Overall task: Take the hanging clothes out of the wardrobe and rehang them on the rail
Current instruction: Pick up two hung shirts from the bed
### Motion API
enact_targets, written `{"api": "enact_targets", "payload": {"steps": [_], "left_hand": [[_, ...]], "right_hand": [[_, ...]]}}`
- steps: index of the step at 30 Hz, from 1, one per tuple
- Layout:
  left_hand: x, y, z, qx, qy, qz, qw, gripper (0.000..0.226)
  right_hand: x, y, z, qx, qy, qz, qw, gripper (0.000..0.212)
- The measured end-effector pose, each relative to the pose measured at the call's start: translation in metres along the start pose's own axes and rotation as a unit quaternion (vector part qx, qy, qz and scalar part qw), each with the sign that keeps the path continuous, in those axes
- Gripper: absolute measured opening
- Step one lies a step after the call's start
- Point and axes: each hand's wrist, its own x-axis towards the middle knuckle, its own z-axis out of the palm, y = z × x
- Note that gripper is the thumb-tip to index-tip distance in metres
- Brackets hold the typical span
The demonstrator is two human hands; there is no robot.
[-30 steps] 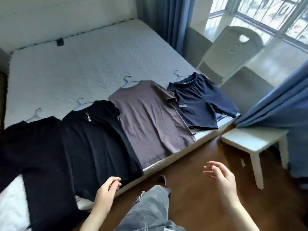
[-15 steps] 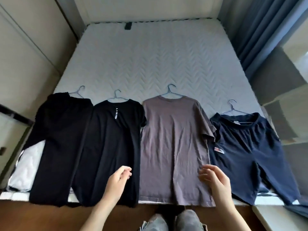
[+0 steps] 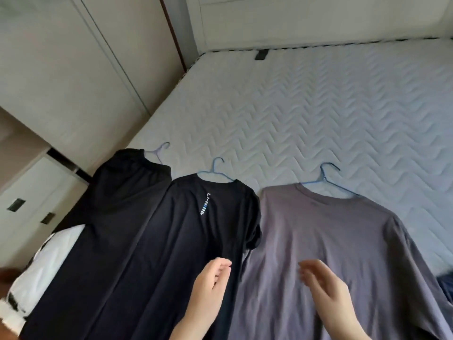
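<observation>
1. I see three garments lying flat on the mattress (image 3: 318, 106), side by side. Each is on a wire hanger with its hook pointing toward the headboard (image 3: 318, 18).
2. Left: black garment (image 3: 117, 204) on a pale hanger (image 3: 160, 149). I can't tell what kind of garment it is.
3. Middle: black T-shirt (image 3: 183, 253) on a blue hanger (image 3: 215, 171), with white-and-blue lettering running down from the collar. Its edge meets the black garment; I can't tell whether they touch or overlap.
4. Right: grey T-shirt (image 3: 343, 241) on a second blue hanger (image 3: 328, 179). The black T-shirt's sleeve is bunched up just beside the grey one's edge.
5. Left hand (image 3: 210, 283): over the lower part of the black T-shirt, near where it borders the grey one. Fingers are loosely curled, thumb close to the fingertips, nothing in it. I can't tell whether it touches the cloth.
6. Right hand (image 3: 326, 288): over the lower half of the grey T-shirt, motion-blurred. Fingers are loosely bent, nothing held.
7. The hands are apart, with grey cloth showing between them.
8. Wardrobe (image 3: 73, 69): pale doors running along the mattress's left side.
9. Other: white cloth with black trim (image 3: 49, 261) at the bed's left edge, beside the black garment. There is a sliver of dark blue cloth (image 3: 445, 285) at the right frame edge and a small black tag (image 3: 261, 54) on the mattress's far edge.
</observation>
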Motion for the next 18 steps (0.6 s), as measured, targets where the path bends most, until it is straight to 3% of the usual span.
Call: {"api": "enact_targets", "payload": {"steps": [4,10,14,18], "left_hand": [[0.111,-0.034,0.009,0.023,0.009,0.040,0.999,0.017],[0.251,-0.072,0.019,0.041,0.035,0.068,0.996,0.018],[0.323,-0.074,0.019,0.101,0.043,0.095,0.989,0.026],[0.390,-0.069,0.015,0.192,0.070,0.148,0.968,0.028]], "right_hand": [[0.101,0.055,0.049,-0.178,-0.027,-0.088,0.980,0.023],[0.226,0.124,0.101,-0.395,0.008,-0.170,0.903,0.053],[0.244,0.149,0.112,-0.474,0.031,-0.175,0.862,0.057],[0.248,0.155,0.113,-0.466,0.052,-0.182,0.864,0.058]]}}
